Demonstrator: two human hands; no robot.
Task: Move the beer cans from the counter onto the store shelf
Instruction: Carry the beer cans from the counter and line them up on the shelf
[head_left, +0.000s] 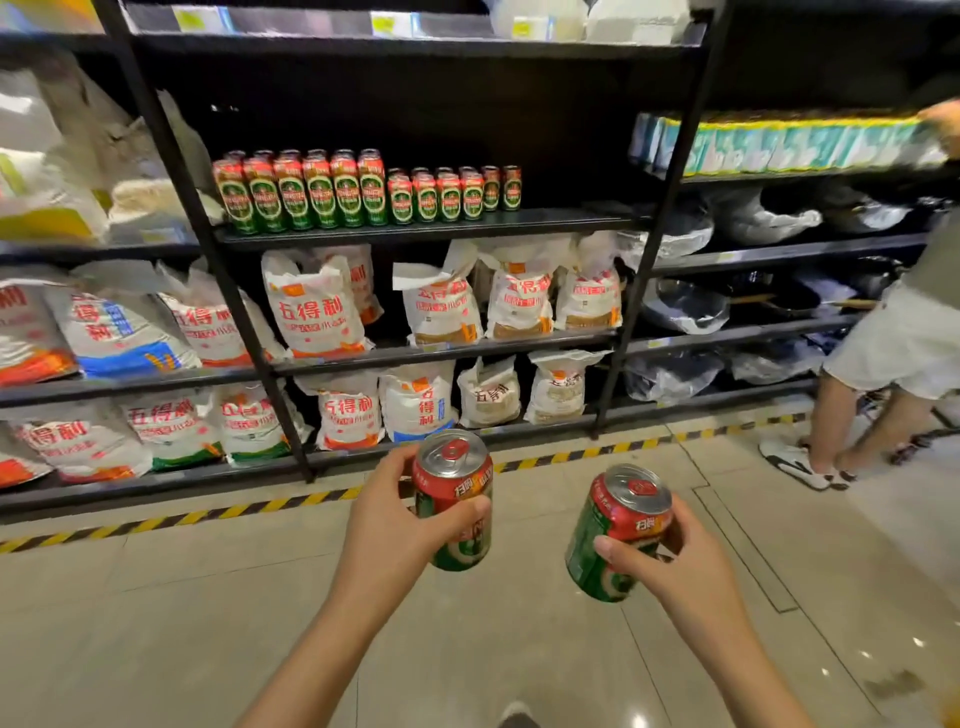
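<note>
Red-and-green beer cans fill my grip: my left hand (395, 519) wraps one can (453, 499), my right hand (670, 558) curls round a second, tilted can (615, 535). Both hang over the floor, well short of the shelf (431, 228); rushed placement could topple the stocked row (363, 189).

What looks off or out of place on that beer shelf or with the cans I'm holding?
Nothing is spilled or damaged. The can in the right hand tilts left, while the can in the left hand stands nearly upright. The shelved cans stand upright in rows.
</note>
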